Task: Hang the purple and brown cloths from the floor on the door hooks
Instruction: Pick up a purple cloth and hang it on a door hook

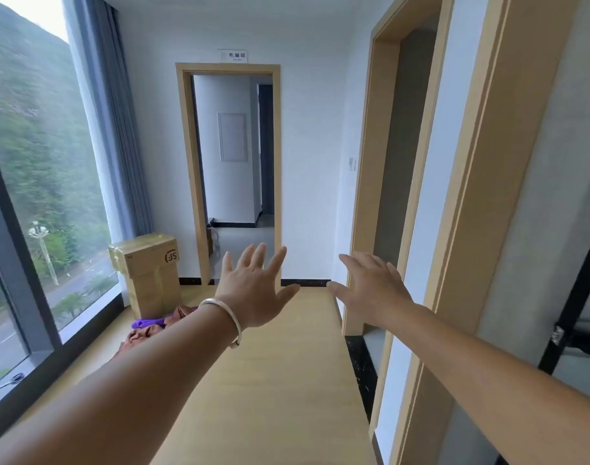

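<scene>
A tall window (35,196) fills the left wall, with a grey-blue curtain (112,129) beside it and an open doorway (233,169) straight ahead. A taped cardboard box (149,273) stands on the wooden floor (280,380) by the window. Both arms reach out in front; the left hand (253,293), with a silver bangle (226,317) on its wrist, and the right hand (370,290) hang in the air, fingers spread apart and holding nothing. The brown cloth (142,335) and the purple cloth (149,322) lie bunched together on the floor just in front of the box, partly covered by the left forearm. To my eye the job is at its very start: neither cloth is picked up, and the next move calls for stooping left to gather one. A pair of scissors (11,379) lies near the sill. I can see no door hooks anywhere; how the cloths are folded is hidden, and the sign over the doorway is too small to read
</scene>
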Demonstrator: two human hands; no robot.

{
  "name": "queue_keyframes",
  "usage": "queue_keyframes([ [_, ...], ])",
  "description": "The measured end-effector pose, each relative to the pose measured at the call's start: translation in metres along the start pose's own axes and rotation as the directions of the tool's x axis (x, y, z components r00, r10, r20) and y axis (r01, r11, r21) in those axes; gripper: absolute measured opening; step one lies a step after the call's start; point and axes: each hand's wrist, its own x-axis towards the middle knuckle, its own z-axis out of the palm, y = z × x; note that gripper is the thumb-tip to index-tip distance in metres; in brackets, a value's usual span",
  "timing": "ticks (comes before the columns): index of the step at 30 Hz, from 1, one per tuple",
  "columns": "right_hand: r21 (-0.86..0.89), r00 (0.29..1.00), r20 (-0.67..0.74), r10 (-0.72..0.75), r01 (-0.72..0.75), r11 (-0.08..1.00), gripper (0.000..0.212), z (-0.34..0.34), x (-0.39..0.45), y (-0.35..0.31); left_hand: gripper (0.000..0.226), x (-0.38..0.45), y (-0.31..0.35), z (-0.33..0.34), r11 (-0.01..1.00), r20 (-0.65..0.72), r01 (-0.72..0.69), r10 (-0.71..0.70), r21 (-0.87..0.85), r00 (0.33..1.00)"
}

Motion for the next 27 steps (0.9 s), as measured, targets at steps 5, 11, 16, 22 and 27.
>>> queue_keyframes([
  [5,-0.009,1.0,0.009,-0.006,0.006,1.0,0.069,0.025,0.049,0.0,0.078,0.055,-0.017,0.026,1.0,0.004,0.0,0.0,0.014,1.0],
  [11,-0.004,1.0,-0.005,-0.016,0.016,1.0,0.067,0.053,0.121,0.028,0.077,0.13,-0.022,0.057,0.999,0.025,0.007,-0.008,0.039,1.0],
  [16,0.012,1.0,-0.002,-0.03,0.03,0.999,0.067,0.07,0.198,0.069,0.075,0.201,-0.019,0.073,0.997,0.003,0.014,-0.014,0.079,1.0],
  [22,-0.015,0.998,0.012,-0.054,0.054,0.998,0.069,0.084,0.285,0.121,0.074,0.289,-0.017,0.098,0.994,-0.02,0.072,-0.071,0.081,0.997],
  [27,-0.003,0.997,0.026,-0.075,0.075,0.997,0.071,0.106,0.344,0.144,0.074,0.345,-0.02,0.13,0.992,-0.001,0.086,-0.086,0.089,0.996],
])
